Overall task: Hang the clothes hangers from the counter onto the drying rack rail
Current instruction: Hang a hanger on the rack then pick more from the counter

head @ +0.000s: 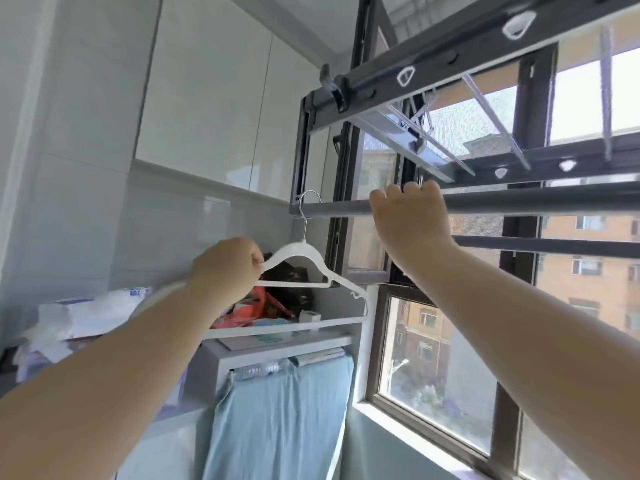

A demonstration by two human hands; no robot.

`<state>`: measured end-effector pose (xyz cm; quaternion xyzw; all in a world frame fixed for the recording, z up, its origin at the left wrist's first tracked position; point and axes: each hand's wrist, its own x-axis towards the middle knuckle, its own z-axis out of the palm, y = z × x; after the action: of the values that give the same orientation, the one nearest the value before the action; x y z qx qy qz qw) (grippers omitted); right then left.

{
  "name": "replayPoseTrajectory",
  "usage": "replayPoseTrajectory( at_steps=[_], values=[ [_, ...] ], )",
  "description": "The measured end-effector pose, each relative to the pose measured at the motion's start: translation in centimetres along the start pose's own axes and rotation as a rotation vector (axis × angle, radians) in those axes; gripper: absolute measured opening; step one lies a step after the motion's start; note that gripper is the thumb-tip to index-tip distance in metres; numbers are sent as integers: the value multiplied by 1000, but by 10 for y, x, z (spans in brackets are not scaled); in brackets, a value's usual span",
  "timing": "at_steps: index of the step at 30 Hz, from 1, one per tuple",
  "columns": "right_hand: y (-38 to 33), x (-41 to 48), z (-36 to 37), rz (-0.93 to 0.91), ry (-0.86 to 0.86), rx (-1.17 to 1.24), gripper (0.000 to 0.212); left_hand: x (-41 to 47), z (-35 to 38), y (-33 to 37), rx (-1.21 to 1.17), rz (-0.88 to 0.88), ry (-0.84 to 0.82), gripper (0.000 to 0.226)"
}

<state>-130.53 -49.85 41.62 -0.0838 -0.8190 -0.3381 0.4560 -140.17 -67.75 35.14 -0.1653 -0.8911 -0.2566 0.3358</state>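
While hands hide it, hanger (301, 258) meets rail (346, 208).

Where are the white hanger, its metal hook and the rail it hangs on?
white hanger (313, 255): head view, on its right shoulder.
metal hook (309, 195): head view, top of the curve.
rail (346, 207): head view, bare stretch beside the hook.

white hanger (304, 252) — grey rail (519, 202), pale-blue cloth (284, 417)

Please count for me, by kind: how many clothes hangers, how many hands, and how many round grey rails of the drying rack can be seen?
White clothes hanger: 1, hooked on the upper round rail, held by the left hand.
Hands: 2; the right hand grips the same rail.
Round grey rails: 2, with the lower rail.
Total: 5
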Motion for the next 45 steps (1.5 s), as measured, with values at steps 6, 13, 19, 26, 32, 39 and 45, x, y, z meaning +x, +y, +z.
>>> replayPoseTrajectory(
  at_steps=[6,13,19,26,32,39,45],
  values=[
    [-3,-2,-1,-47,28,13,25,12,13,3,29,4,-23,15],
    [2,-7,-5,-81,7,31,28,15,18,2,84,-59,2,16],
    [7,-13,-5,-90,-23,53,31,13,11,5,87,-89,-20,19],
    [7,-27,-7,-118,-4,-22,41,0,2,6,77,-26,-5,35],
    [11,-63,-26,-108,336,105,30,-30,-8,23,-168,213,133,25],
    [68,-144,-39,-51,-390,141,29,-85,23,75,-409,440,-204,17],
    [152,-256,-86,254,-758,42,30,-145,29,156,-700,600,-415,19]
  ],
)
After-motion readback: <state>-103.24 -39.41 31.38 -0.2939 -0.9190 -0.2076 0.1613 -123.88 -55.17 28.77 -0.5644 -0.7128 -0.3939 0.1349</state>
